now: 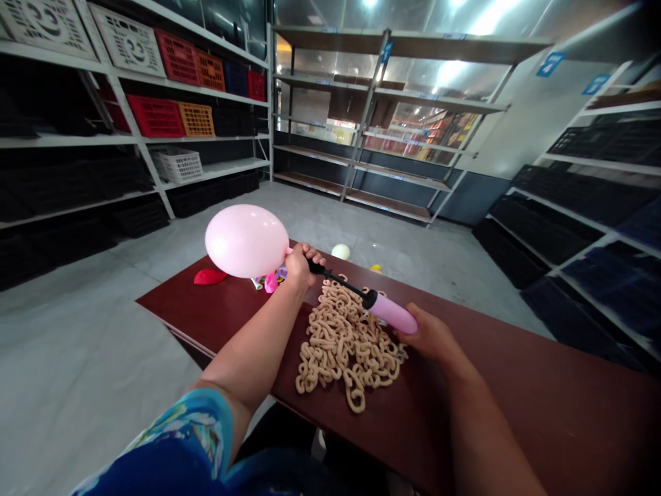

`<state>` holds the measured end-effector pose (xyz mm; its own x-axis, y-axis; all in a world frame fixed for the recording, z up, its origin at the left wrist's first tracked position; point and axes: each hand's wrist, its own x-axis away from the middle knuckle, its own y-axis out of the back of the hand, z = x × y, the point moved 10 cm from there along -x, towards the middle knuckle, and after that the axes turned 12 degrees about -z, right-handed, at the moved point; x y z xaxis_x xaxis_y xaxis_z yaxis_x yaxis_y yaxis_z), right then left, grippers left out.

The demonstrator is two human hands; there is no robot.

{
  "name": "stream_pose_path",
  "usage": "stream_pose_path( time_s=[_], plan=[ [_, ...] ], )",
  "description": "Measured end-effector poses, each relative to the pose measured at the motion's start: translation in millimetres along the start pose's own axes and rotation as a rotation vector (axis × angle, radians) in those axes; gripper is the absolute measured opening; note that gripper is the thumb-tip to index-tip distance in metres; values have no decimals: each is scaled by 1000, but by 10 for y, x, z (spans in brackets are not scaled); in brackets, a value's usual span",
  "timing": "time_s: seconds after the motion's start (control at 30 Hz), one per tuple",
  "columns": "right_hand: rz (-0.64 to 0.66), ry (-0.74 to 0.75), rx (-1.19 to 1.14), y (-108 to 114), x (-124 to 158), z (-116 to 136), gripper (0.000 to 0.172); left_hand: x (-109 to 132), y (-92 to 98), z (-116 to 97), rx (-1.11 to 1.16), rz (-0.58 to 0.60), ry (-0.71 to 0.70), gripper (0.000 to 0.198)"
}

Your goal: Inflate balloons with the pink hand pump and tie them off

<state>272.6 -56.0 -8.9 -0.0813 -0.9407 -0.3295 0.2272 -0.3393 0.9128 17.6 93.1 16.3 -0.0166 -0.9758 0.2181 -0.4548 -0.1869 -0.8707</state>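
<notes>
A pink balloon, swollen with air, sits on the nozzle end of a balloon pump with a black rod and a pink barrel. My left hand is closed around the balloon's neck and the black end of the pump. On the pump's pink end, my right hand is wrapped from the right side. The pump slants across a heap of tan, curled rings, which look like snacks, on the dark red table. A flat red balloon and several small coloured balloons lie left of my left hand.
A pale round balloon and something yellow show beyond the table's far edge. Shelves with plastic crates stand at the left, a metal rack at the back, and dark crates at the right.
</notes>
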Motion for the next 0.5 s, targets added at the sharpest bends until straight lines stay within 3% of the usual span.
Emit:
stream_pose_path(
  time_s=[0.3, 0.4, 0.5],
  plan=[
    [-116, 98, 31, 26, -24, 454, 44, 238, -117, 515, -3, 126, 125, 19],
    [-97, 99, 25, -2, -24, 504, 50, 269, -127, 568, -15, 135, 122, 20],
    [-79, 112, -7, -5, -42, 509, 48, 241, -131, 486, -28, 114, 106, 19]
  ],
)
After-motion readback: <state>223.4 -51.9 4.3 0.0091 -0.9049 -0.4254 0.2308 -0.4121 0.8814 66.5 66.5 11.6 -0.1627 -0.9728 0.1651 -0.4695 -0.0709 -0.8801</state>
